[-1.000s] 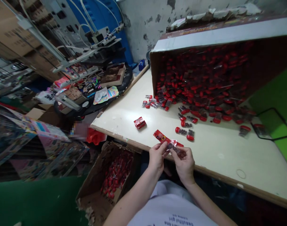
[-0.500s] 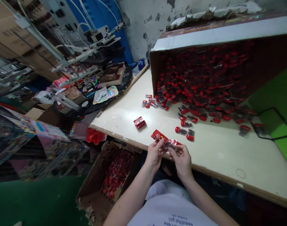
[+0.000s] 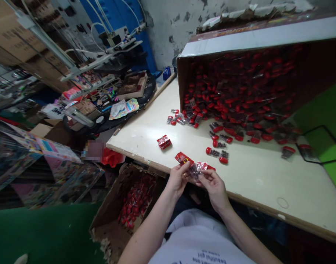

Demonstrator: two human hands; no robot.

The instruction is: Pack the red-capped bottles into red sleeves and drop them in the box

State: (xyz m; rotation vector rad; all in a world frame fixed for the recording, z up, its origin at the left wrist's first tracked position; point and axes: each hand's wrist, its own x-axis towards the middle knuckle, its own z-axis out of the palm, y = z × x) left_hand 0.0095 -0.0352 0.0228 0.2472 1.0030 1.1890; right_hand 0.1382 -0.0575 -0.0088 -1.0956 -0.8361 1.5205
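Note:
Above the table's front edge, my left hand (image 3: 180, 179) pinches a small clear packet of dark balls (image 3: 194, 171). A red printed card (image 3: 183, 158) sticks out beyond its fingers, on the packet's upper left side; how the two are joined I cannot tell. My right hand (image 3: 215, 186) is closed at the packet's right side, thumb and fingers pressed on it. More red printed wrapping (image 3: 203, 165) shows at those fingers, partly hidden by them. Left of my hands lies a small stack of red printed cards (image 3: 163, 142) on the white table (image 3: 256, 179).
A big cardboard box (image 3: 256, 36) lies on its side, spilling red-capped packets (image 3: 223, 148) onto the table. Below left stands an open carton (image 3: 107, 223) with red packets inside. A machine with a round black table (image 3: 101, 126) is at the left. A rubber band (image 3: 282, 202) lies at right.
Both hands keep their hold. The red card has tilted and shifted slightly left, and more of the dark balls shows between my hands. My right hand has turned a little.

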